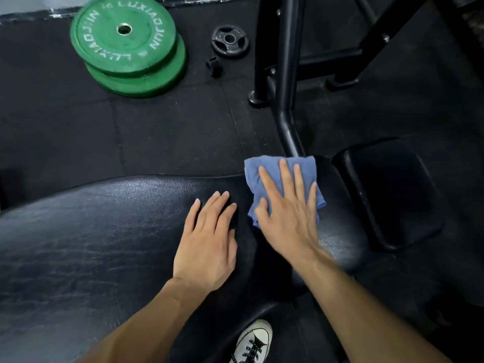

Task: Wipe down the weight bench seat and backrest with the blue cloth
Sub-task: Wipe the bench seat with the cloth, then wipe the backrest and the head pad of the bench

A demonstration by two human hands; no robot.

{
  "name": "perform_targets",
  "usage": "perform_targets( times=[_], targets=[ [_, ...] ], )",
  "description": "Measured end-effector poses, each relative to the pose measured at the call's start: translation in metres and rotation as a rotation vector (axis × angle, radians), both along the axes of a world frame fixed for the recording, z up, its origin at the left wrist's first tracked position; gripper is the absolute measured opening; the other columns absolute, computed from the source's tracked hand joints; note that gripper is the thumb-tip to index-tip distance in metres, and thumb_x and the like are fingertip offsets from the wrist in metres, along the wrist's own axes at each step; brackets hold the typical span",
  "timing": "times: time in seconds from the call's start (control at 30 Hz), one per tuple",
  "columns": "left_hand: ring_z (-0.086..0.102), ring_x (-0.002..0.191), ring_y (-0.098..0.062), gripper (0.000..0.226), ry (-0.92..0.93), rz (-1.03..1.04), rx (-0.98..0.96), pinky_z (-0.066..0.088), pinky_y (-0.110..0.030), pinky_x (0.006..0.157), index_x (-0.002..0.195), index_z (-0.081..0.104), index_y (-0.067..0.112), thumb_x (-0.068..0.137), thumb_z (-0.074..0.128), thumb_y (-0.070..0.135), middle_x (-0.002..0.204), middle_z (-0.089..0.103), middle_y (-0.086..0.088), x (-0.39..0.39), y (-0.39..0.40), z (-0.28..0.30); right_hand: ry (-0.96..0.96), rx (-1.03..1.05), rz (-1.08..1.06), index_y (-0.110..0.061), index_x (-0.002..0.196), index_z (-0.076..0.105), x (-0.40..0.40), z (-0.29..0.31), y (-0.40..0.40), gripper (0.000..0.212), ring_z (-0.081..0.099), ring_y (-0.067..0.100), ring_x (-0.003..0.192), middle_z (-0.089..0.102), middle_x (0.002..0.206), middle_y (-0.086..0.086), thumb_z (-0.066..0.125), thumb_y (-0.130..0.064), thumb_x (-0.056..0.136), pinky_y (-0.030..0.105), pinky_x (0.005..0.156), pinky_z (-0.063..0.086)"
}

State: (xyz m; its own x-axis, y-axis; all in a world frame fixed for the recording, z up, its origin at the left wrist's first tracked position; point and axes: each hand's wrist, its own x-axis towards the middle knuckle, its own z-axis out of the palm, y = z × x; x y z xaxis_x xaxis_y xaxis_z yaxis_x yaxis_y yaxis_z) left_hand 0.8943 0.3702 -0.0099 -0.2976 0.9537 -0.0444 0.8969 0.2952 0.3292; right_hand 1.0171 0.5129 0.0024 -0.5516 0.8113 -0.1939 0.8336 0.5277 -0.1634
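A: Where is the blue cloth [284, 184]?

B: It lies folded on the black padded bench [104, 244], near the pad's far edge, just in front of the black steel frame post [286, 74]. The right hand [288, 216] presses flat on top of it, fingers spread and straight, thumb resting on the cloth's near edge. It pins the cloth down with the palm; no fingers curl around it.

A: And the other hand?

B: The left hand [207, 247] rests open on the bare vinyl just beside the cloth, fingers together and slightly bent. It holds nothing.

A: What else is around?

B: To the right, a smaller black pad [392, 195] sits apart from the main one. On the dark rubber floor [65, 127] beyond the bench, two green weight plates [125, 45] are stacked, with a small black plate [229, 41] and a black clip [214, 66] close by. A white lace-up sneaker [252, 341] shows at the bottom edge, under the bench.
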Motion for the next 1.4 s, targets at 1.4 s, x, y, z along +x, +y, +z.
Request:
perform_targets(
  times=[1.4],
  targets=[
    [0.032, 0.154, -0.028, 0.051, -0.037, -0.109, 0.154, 0.019, -0.055, 0.127, 0.146, 0.05, 0.007, 0.098, 0.047, 0.022, 0.159, 0.043, -0.012, 0.041, 0.046, 0.018, 0.053, 0.038, -0.291, -0.03, 0.164, 0.027, 0.134, 0.001, -0.035, 0.066, 0.009, 0.033, 0.161, 0.013, 0.174, 0.011, 0.034, -0.049, 0.101, 0.058, 0.123, 0.031]
  ],
)
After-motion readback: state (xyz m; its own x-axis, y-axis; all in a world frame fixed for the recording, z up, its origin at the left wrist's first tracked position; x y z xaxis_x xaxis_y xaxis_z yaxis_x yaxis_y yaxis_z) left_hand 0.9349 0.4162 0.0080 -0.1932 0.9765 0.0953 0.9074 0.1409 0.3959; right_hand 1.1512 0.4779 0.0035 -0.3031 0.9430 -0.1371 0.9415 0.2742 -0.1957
